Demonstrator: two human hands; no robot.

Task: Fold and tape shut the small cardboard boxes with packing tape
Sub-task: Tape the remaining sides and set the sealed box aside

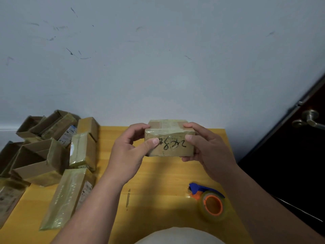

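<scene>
A small cardboard box (169, 138) with black handwriting on its near face and shiny tape over its top is held above the yellow table (158, 182). My left hand (130, 148) grips its left end, thumb on the near face and fingers on top. My right hand (204, 145) grips its right end the same way, with fingers curled under the bottom corner. A tape dispenser (210, 202) with a blue handle, orange core and clear tape roll lies on the table near my right forearm.
A pile of cardboard boxes (52, 147), some open and some taped, covers the table's left side. A dark door with a metal lever handle (309, 118) stands at the right. A pale wall rises behind the table.
</scene>
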